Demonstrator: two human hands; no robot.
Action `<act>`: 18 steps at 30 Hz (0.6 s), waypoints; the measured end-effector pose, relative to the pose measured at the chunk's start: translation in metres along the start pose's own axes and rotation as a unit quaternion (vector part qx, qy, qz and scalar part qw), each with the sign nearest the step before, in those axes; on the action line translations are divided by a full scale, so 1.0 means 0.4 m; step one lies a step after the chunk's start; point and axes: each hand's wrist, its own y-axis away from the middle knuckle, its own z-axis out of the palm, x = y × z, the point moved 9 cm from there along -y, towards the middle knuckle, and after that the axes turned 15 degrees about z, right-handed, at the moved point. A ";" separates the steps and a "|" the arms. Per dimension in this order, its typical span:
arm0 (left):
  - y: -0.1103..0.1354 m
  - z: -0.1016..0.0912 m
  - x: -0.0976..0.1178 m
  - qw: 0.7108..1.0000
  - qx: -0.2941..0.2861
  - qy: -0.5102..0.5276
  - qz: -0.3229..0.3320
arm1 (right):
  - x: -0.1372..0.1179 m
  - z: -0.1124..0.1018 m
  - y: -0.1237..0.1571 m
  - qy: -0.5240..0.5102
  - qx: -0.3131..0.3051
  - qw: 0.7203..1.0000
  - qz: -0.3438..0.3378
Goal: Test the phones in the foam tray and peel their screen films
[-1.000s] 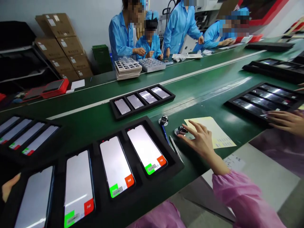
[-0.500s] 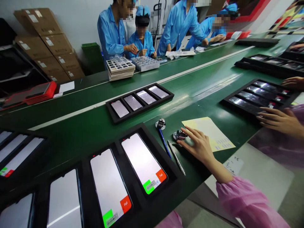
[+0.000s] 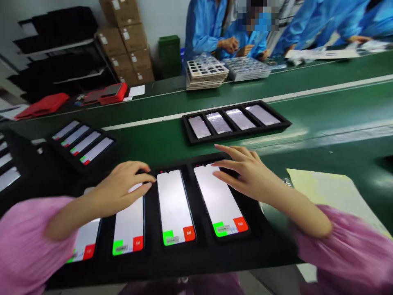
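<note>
Just in front of me lies a black foam tray (image 3: 208, 258) with several phones in a row, their lit white screens bearing a green patch and a red "Fail" patch. My left hand (image 3: 123, 186) is over the upper part of one phone (image 3: 128, 225), loosely bent, thumb and fingers apart, with nothing visible in it. Beside it, a phone (image 3: 175, 205) is uncovered. Over the top of the rightmost phone (image 3: 219, 200) hovers my right hand (image 3: 245, 170), fingers spread and holding nothing. I cannot tell whether either hand touches a phone.
Across the green bench, another black tray (image 3: 190, 139) holds phones, and a smaller-looking tray (image 3: 82, 164) sits left. Yellowish paper (image 3: 334, 192) lies right of my right forearm. Co-workers in blue coats (image 3: 202, 28) stand opposite, behind stacked component trays (image 3: 205, 78). Cartons (image 3: 132, 41) are stacked behind.
The view has swung left. My right hand has left the small metal piece near the pens and come over the phone tray. My left hand has come into view.
</note>
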 end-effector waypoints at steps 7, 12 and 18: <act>-0.130 0.083 0.003 0.999 0.019 0.000 -0.046 | -0.040 0.077 -0.074 0.024 -0.005 1.000 -0.003; -0.164 0.038 0.024 1.000 0.000 -0.008 -0.017 | -0.068 0.089 -0.089 0.000 -0.023 1.000 -0.020; -0.261 0.061 0.234 0.989 0.047 0.045 0.135 | -0.106 0.000 0.001 -0.089 -0.016 0.994 -0.054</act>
